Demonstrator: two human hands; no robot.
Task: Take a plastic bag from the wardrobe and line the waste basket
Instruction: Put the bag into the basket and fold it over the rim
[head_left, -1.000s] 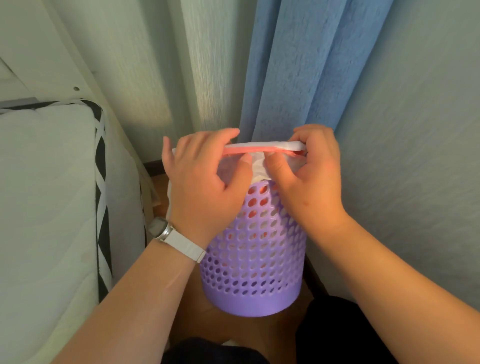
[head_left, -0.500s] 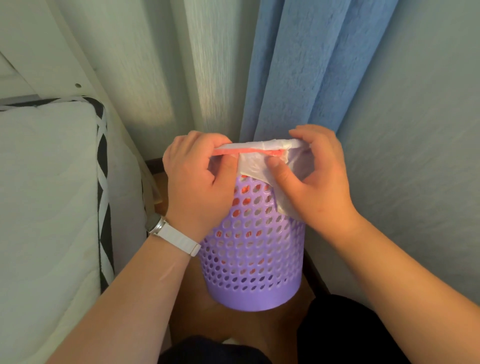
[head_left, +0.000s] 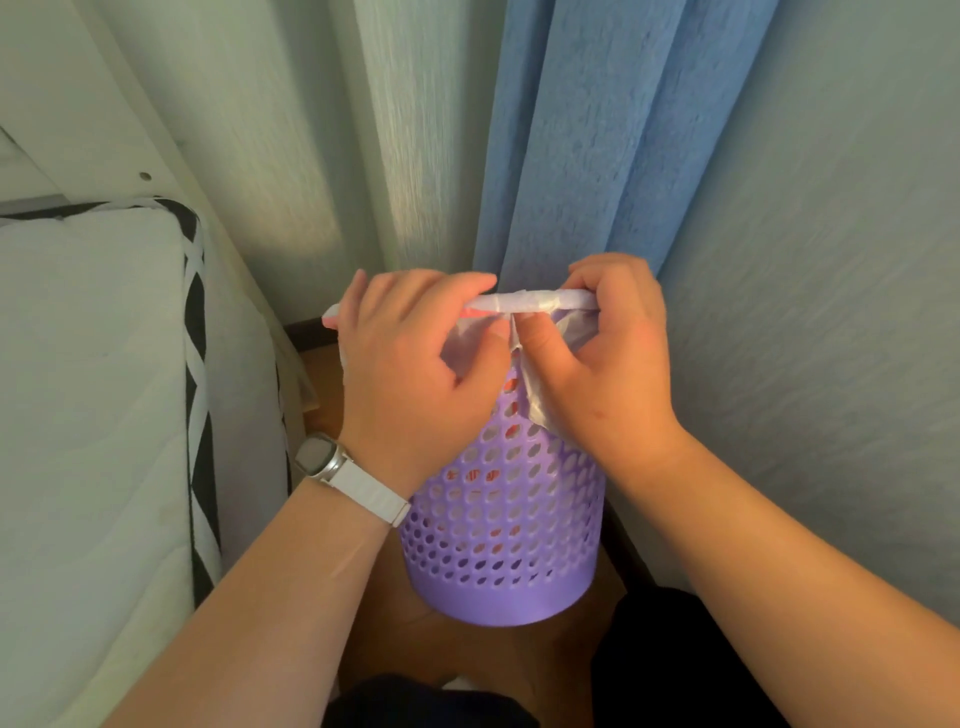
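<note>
A purple perforated waste basket (head_left: 506, 525) stands on the wooden floor between a mattress and a wall. A thin white plastic bag (head_left: 527, 303) with a red strip lies over its near rim, and a flap of it hangs down the outside. My left hand (head_left: 410, 374), with a white watch on the wrist, grips the bag's edge at the left of the rim. My right hand (head_left: 618, 364) pinches the bag at the right of the rim, thumb pressing the hanging flap. The basket's inside is hidden by my hands.
A white mattress (head_left: 98, 395) with black-and-white edging fills the left. A blue curtain (head_left: 613, 135) hangs behind the basket, next to a pale textured wall (head_left: 831, 322) on the right. Dark clothing (head_left: 426, 701) shows at the bottom edge.
Both hands have folded the bag's edge further over the near rim. The red strip is now mostly covered by white plastic. The flap hangs lower on the outside.
</note>
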